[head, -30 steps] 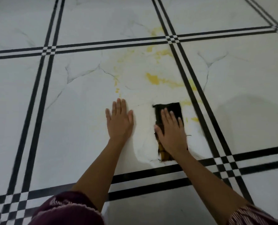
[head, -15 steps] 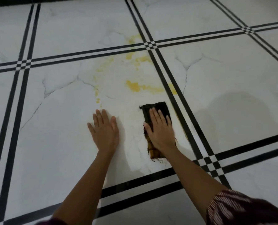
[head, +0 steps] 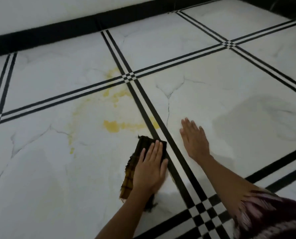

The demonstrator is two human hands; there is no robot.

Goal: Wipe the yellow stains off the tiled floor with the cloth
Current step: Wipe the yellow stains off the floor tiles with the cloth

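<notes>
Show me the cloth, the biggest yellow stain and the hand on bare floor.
cloth (head: 143, 144), head view, dark far end beyond the fingers.
stain (head: 111, 126), head view, its thick left blob.
right hand (head: 194, 138), head view, back of the hand.

The tiled floor (head: 40, 169) looks like polished white stone or ceramic with grey marble veining, smooth and faintly glossy, bordered by flat black inlaid stripes (head: 161, 128). The yellow stains (head: 111, 125) sit as thin, matt smears on it. The cloth (head: 140, 152) is woven fabric, dark with a yellowish check, frayed along its edges. The sleeve (head: 264, 213) seems a soft, patterned textile, though it is blurred.
</notes>
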